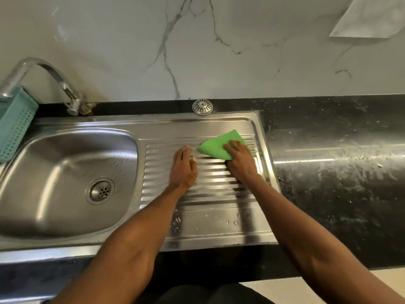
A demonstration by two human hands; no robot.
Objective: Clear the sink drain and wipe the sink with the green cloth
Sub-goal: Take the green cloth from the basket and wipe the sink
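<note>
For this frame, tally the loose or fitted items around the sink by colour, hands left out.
Green: 1, the green cloth under the right hand on the drainboard.
Teal: 1, the perforated basket at the left edge.
Silver metal: 3, the tap, the sink and the round slotted cover on the black counter.
Total: 5.

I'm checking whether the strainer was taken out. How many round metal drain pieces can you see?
2. One drain fitting sits in the bottom of the sink basin; one slotted strainer cap lies on the dark counter behind the drainboard, by the wall. None seems hidden.
</note>
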